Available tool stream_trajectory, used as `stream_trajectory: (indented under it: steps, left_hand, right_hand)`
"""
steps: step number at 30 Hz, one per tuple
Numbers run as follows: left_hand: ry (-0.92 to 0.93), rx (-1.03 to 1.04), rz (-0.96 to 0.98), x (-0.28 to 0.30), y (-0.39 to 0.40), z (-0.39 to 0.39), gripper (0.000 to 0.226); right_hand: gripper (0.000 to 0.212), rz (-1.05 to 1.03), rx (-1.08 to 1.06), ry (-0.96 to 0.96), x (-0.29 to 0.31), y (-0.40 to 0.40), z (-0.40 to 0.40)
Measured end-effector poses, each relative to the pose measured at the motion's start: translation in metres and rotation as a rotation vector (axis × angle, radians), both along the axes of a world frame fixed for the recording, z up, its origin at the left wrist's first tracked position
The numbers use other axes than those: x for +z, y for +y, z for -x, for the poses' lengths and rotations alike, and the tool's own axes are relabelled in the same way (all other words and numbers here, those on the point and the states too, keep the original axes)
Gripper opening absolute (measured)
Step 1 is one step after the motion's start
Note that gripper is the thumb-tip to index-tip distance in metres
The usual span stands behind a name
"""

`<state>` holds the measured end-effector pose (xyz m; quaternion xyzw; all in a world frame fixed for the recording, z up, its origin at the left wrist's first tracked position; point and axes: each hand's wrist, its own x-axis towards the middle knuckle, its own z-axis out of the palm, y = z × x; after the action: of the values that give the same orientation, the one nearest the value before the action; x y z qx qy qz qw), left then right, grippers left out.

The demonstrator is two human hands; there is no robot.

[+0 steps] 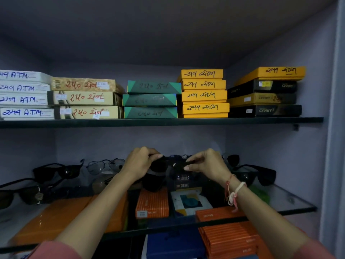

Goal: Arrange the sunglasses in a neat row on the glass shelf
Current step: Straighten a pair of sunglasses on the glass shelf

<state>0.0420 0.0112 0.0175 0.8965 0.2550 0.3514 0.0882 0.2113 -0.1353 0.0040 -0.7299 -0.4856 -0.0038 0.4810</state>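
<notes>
A pair of dark sunglasses (169, 164) is held above the middle of the glass shelf (291, 200). My left hand (139, 163) grips its left end and my right hand (206, 165) grips its right end. Other sunglasses stand on the shelf: a black pair (57, 171) and a thin wire-framed pair (105, 165) to the left, a dark pair (26, 194) at the far left front, and black pairs (261, 173) to the right. Part of the held pair is hidden by my fingers.
The upper shelf (160, 122) carries stacks of white, tan, green, yellow and black boxes. Through the glass I see orange boxes (152, 203), a Diesel box (182, 185) and a blue box (173, 243) below. The cabinet wall (317, 146) closes the right side.
</notes>
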Motion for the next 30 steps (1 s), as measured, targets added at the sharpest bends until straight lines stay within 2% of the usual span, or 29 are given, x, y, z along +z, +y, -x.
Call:
stream_trajectory:
  steps: [3, 7, 11, 16, 20, 24, 27, 30]
  left_hand:
    - [0.004, -0.018, 0.004, 0.008, -0.006, 0.001, 0.025]
    - [0.078, 0.012, -0.071, 0.009, -0.018, 0.0, 0.024]
    - [0.013, 0.074, -0.085, 0.009, -0.026, -0.004, 0.021]
    - [-0.04, 0.128, 0.006, 0.011, -0.039, -0.017, 0.017]
    - [-0.047, 0.135, 0.102, 0.01, -0.046, -0.034, 0.015]
    - [0.001, 0.165, 0.177, 0.006, -0.044, -0.049, 0.017]
    - [0.053, 0.155, 0.318, 0.004, -0.039, -0.059, 0.024]
    - [0.11, 0.152, 0.428, 0.002, -0.035, -0.067, 0.018]
  right_hand:
    - [0.025, -0.036, -0.023, -0.028, 0.006, -0.013, -0.003]
    - [0.03, 0.016, -0.01, -0.085, 0.011, -0.028, -0.001]
    - [0.045, 0.074, -0.031, -0.01, 0.024, -0.041, -0.005]
    - [0.031, 0.167, -0.12, -0.105, 0.036, -0.045, -0.012]
    - [0.037, 0.227, -0.307, -0.179, 0.036, -0.045, -0.021]
    - [0.028, 0.219, -0.405, -0.179, 0.028, -0.045, -0.037]
    - [0.026, 0.252, -0.406, -0.153, 0.026, -0.039, -0.046]
    - [0.02, 0.314, -0.413, -0.202, 0.023, -0.032, -0.05]
